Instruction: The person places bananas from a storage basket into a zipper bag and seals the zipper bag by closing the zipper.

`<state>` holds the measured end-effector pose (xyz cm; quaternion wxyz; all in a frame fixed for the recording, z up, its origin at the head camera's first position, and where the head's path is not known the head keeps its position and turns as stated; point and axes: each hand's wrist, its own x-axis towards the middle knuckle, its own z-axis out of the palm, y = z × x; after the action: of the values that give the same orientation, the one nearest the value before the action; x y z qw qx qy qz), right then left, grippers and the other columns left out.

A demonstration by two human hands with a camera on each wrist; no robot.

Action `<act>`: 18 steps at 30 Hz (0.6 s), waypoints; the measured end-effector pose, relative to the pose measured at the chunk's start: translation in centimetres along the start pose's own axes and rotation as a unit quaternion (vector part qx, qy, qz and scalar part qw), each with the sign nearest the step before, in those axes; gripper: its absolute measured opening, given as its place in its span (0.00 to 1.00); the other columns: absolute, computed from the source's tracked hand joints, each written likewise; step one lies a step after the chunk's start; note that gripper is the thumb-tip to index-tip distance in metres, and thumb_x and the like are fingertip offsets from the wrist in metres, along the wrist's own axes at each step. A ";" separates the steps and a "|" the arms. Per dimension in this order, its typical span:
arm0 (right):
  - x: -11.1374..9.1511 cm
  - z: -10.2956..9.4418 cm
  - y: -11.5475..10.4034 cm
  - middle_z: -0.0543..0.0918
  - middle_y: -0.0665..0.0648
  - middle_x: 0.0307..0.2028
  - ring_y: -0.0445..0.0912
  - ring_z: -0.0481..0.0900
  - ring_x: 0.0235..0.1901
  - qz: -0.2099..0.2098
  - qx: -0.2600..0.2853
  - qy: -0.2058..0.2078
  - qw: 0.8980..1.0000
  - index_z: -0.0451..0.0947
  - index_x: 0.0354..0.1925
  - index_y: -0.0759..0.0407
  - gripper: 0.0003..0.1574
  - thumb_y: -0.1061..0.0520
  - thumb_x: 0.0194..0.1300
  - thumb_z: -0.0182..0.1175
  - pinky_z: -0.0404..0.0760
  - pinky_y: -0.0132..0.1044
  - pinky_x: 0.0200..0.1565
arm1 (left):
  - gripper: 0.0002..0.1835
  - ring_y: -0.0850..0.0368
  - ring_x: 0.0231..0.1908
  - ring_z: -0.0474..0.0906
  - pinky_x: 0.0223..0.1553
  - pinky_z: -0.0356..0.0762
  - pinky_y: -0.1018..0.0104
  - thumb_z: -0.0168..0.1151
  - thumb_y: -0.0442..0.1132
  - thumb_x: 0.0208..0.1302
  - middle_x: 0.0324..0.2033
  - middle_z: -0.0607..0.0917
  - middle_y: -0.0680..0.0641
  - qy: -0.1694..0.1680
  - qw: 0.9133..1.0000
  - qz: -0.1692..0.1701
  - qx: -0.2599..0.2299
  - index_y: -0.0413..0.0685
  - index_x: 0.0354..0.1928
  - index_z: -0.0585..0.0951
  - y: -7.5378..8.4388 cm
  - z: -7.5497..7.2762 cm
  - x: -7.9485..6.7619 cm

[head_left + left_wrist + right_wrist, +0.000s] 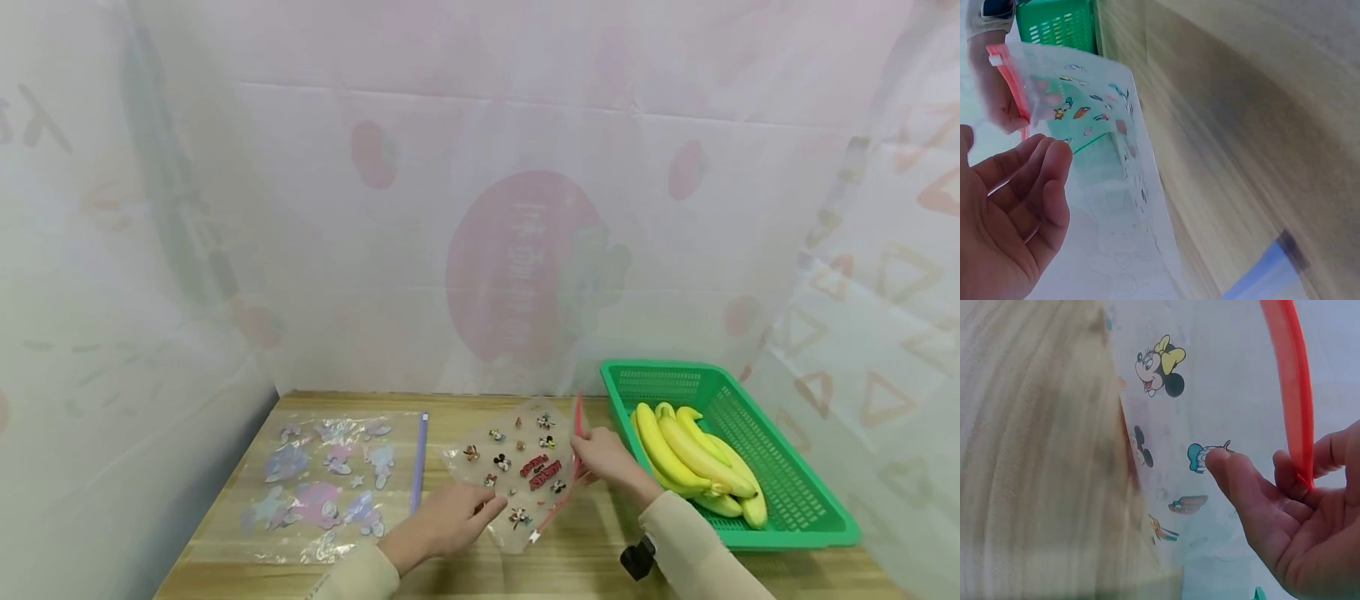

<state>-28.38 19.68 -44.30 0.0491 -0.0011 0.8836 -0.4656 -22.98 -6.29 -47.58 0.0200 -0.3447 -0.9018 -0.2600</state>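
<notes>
A clear zipper bag (528, 467) with small cartoon prints and a red zip strip is held tilted over the table's middle. My right hand (606, 454) pinches it by the red strip (1297, 381), with the thumb and fingers closed round the strip in the right wrist view. Beside the bag's lower left part is my left hand (453, 517). Its fingers (1054, 162) are loosely bent with nothing between them, and in the head view they overlap the bag's edge. The white slider (534, 537) sits at the strip's near end.
On the left, a second clear bag (300, 492) with pastel prints and a purple zip strip (420, 462) lies flat on the wooden table (480, 575). To the right stands a green basket (787, 450) holding several bananas (697, 458). A printed white curtain (412, 250) hangs behind.
</notes>
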 end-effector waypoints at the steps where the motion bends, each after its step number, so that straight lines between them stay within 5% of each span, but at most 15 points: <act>1: 0.0 -0.2 -0.1 0.80 0.63 0.20 0.49 0.80 0.19 -0.005 0.003 0.001 1.000 0.77 0.28 0.68 0.18 0.59 0.66 0.45 0.82 0.43 0.24 | 0.23 0.69 0.15 0.59 0.20 0.62 0.74 0.39 0.54 0.74 0.13 0.64 0.62 0.002 1.000 0.001 0.000 0.59 0.18 0.67 -0.2 -0.1 0.1; 7: -0.2 -1.0 -0.7 0.80 0.60 0.22 0.47 0.79 0.21 -0.018 0.008 -0.004 1.000 0.77 0.31 0.70 0.17 0.60 0.67 0.45 0.82 0.42 0.25 | 0.20 0.68 0.14 0.58 0.18 0.61 0.74 0.53 0.43 0.69 0.12 0.64 0.60 0.018 0.999 -0.031 -0.015 0.55 0.16 0.68 -1.8 -0.2 0.7; 11: -0.3 -1.2 -0.4 0.80 0.58 0.23 0.47 0.79 0.22 -0.013 -0.007 -0.002 1.000 0.78 0.34 0.70 0.18 0.59 0.67 0.45 0.81 0.43 0.25 | 0.11 0.63 0.20 0.65 0.22 0.68 0.68 0.59 0.37 0.62 0.19 0.71 0.55 0.022 0.992 -0.123 -0.020 0.50 0.21 0.74 -3.6 0.0 1.2; 14: -0.2 -1.2 0.0 0.79 0.58 0.21 0.47 0.79 0.20 -0.009 -0.017 0.004 1.000 0.78 0.33 0.69 0.18 0.59 0.68 0.45 0.81 0.43 0.25 | 0.05 0.55 0.26 0.69 0.29 0.73 0.60 0.60 0.37 0.57 0.28 0.74 0.47 0.022 0.978 -0.207 -0.015 0.42 0.30 0.78 -4.7 0.2 1.6; 18: -0.1 -1.2 0.4 0.78 0.58 0.20 0.47 0.77 0.18 -0.008 -0.027 0.007 1.000 0.76 0.29 0.68 0.18 0.59 0.69 0.45 0.81 0.43 0.24 | 0.21 0.48 0.29 0.71 0.33 0.75 0.53 0.62 0.36 0.51 0.34 0.76 0.37 0.017 0.960 -0.280 -0.027 0.29 0.45 0.74 -5.6 0.4 2.2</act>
<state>-28.42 20.90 -43.90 0.0393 -0.0059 0.8961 -0.4421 -28.13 -8.28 -50.03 -0.0471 -0.0747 -0.9544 -0.2853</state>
